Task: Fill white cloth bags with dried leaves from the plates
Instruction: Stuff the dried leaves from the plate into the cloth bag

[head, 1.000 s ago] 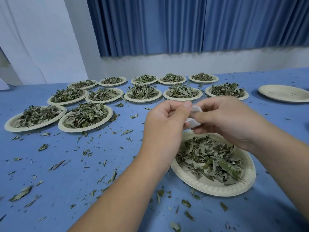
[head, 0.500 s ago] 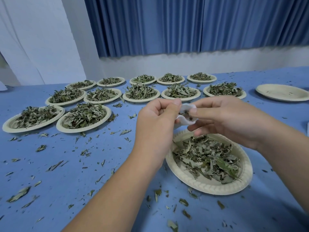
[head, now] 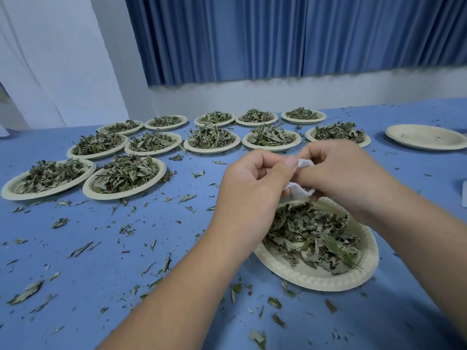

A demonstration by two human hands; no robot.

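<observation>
Now my left hand (head: 252,183) and right hand (head: 348,178) pinch the white cloth bag (head: 300,192), more cloth teased loose than a second ago, above the near paper plate (head: 316,281); filling not begun.

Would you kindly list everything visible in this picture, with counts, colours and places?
far plates of leaves: twelve, cream with grey-green leaves, in rows across the table's far left and middle
near plate of leaves: one, cream, below the hands
empty plate: one, cream, far right
leaf scraps: many, grey-green, scattered over the table
white cloth bag: one, white, above the near plate
white object: one, cut off at the right edge, cannot tell what
table: one, blue
curtain: blue, behind the table
wall: white, at left and below the curtain
left hand: one, pinching the bag
right hand: one, pinching the bag
</observation>
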